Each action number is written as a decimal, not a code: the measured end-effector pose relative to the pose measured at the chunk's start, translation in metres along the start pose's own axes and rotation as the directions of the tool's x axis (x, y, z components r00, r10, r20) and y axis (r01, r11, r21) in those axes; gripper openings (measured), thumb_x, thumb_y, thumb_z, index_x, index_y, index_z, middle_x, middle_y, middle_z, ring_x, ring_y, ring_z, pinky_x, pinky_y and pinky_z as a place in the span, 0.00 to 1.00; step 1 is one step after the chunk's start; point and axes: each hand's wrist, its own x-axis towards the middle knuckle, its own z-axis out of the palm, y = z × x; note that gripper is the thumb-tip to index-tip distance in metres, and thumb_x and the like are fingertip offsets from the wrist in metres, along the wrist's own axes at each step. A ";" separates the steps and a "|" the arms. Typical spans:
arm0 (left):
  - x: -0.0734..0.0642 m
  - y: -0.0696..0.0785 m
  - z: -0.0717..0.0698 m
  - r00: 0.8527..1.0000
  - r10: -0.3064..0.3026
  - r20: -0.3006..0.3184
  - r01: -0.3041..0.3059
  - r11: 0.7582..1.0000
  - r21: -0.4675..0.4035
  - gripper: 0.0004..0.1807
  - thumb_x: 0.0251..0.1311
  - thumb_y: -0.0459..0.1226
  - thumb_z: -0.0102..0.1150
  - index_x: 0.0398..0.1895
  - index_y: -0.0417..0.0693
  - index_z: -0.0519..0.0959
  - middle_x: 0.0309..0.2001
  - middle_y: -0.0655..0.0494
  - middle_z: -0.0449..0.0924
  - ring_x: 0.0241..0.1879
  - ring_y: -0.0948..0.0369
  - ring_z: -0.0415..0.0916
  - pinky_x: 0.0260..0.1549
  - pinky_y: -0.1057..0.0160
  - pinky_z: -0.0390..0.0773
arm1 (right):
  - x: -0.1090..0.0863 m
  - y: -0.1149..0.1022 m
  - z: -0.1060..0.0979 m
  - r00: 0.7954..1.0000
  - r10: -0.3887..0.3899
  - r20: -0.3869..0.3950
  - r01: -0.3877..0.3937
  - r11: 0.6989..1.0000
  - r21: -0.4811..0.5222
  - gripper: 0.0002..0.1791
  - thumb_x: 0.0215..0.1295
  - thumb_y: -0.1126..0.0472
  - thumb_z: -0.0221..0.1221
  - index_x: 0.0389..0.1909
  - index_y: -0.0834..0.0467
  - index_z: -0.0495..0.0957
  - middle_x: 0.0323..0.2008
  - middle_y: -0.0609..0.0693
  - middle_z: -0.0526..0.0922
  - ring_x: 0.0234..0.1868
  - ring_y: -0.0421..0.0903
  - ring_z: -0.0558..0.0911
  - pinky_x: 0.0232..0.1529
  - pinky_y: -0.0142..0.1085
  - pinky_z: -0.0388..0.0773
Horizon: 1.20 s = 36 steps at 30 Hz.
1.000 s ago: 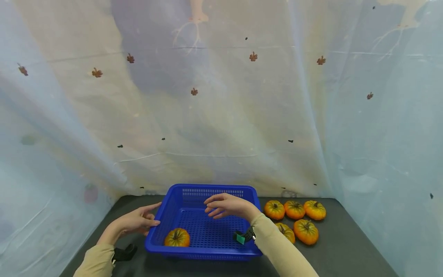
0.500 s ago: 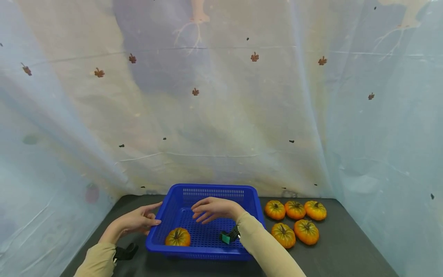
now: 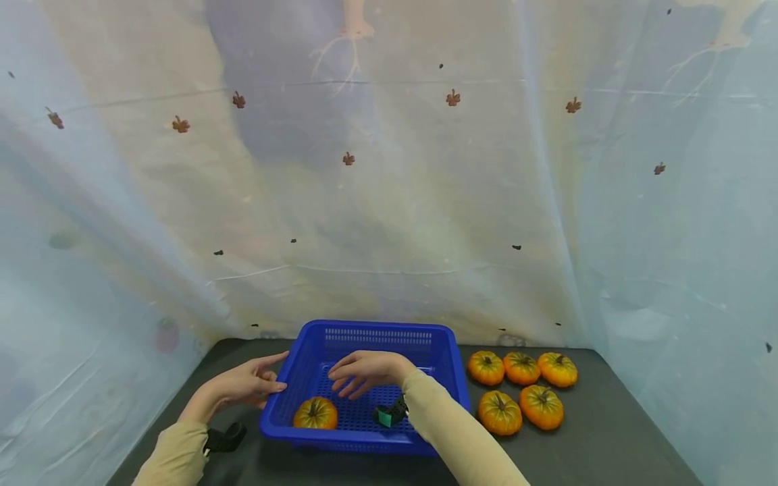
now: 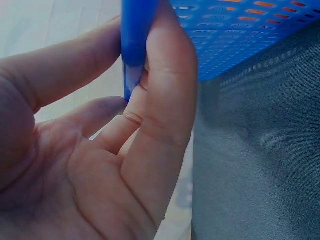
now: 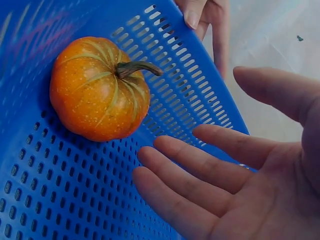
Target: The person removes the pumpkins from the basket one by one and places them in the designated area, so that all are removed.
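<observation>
A blue plastic basket (image 3: 365, 440) with slotted walls stands on the dark table. My left hand (image 3: 240, 386) grips its left rim; the left wrist view shows the rim (image 4: 135, 40) between thumb and curled fingers. One orange pumpkin (image 3: 315, 413) with a brown stem lies in the basket's near left corner. Over the basket's middle hovers my right hand (image 3: 369, 370), palm down and holding nothing. In the right wrist view its fingers (image 5: 195, 170) are spread and nearly straight, pointing toward the pumpkin (image 5: 97, 90) but apart from it.
Several more orange pumpkins (image 3: 541, 407) lie in two rows on the table (image 3: 595, 432), right of the basket. A pale plastic curtain (image 3: 395, 202) with leaf prints hangs behind and along both sides.
My right hand has moved left and slightly down inside the basket's outline, toward the pumpkin. The left hand keeps its hold on the rim. The view has shifted slightly.
</observation>
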 end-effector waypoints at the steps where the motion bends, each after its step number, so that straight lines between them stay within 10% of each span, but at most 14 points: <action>1: 0.000 0.000 0.000 1.000 0.002 0.000 -0.002 1.000 0.002 0.48 0.65 0.35 0.58 0.74 0.36 0.35 0.39 0.41 0.80 0.41 0.46 0.81 0.40 0.46 0.80 | 0.001 0.000 0.000 1.000 0.005 0.004 -0.005 1.000 -0.003 0.25 0.73 0.56 0.51 0.64 0.65 0.67 0.55 0.66 0.75 0.54 0.59 0.77 0.53 0.51 0.74; 36: 0.001 -0.002 0.000 1.000 0.019 0.012 -0.019 1.000 0.003 0.47 0.65 0.33 0.57 0.74 0.34 0.35 0.36 0.41 0.80 0.40 0.45 0.81 0.39 0.46 0.81 | 0.026 0.000 0.014 0.982 0.185 0.047 -0.178 0.977 -0.118 0.19 0.69 0.55 0.56 0.56 0.62 0.77 0.51 0.55 0.77 0.48 0.58 0.80 0.50 0.54 0.76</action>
